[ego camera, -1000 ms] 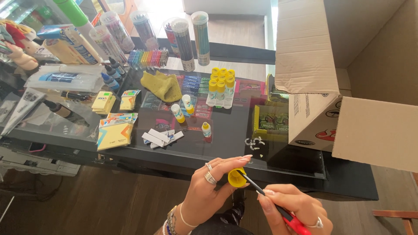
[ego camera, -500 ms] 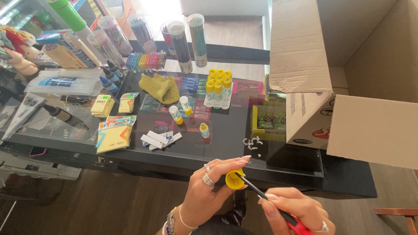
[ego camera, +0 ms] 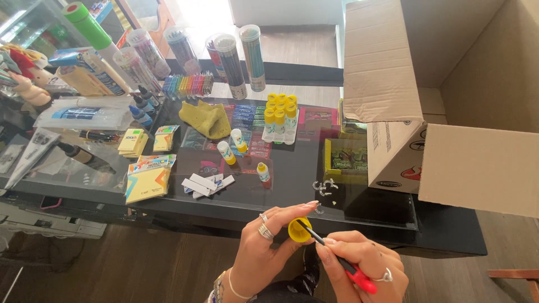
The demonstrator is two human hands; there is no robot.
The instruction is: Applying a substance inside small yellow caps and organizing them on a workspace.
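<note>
My left hand point(ego camera: 266, 247) holds a small yellow cap point(ego camera: 299, 230) between thumb and fingers, its open side facing me. My right hand point(ego camera: 365, 264) grips a red-handled tool point(ego camera: 359, 278) with a thin dark blade point(ego camera: 310, 232), and the blade's tip sits inside the cap. Both hands hover just in front of the near edge of a dark glass counter point(ego camera: 292, 191). Closest to them on the counter are a small bottle with a yellow cap point(ego camera: 263, 174) and a few clear plastic hooks point(ego camera: 324, 186).
A large open cardboard box point(ego camera: 449, 106) stands at the right. On the counter lie a pack of yellow-capped glue sticks point(ego camera: 279, 115), two loose glue sticks point(ego camera: 232, 145), a yellow cloth point(ego camera: 206, 118), sticky note pads point(ego camera: 147, 177), white erasers point(ego camera: 205, 184), and tubes of pencils point(ego camera: 241, 53).
My hands have stayed together with the tool in the cap. The view has shifted slightly, so the hands sit a little lower and nearer.
</note>
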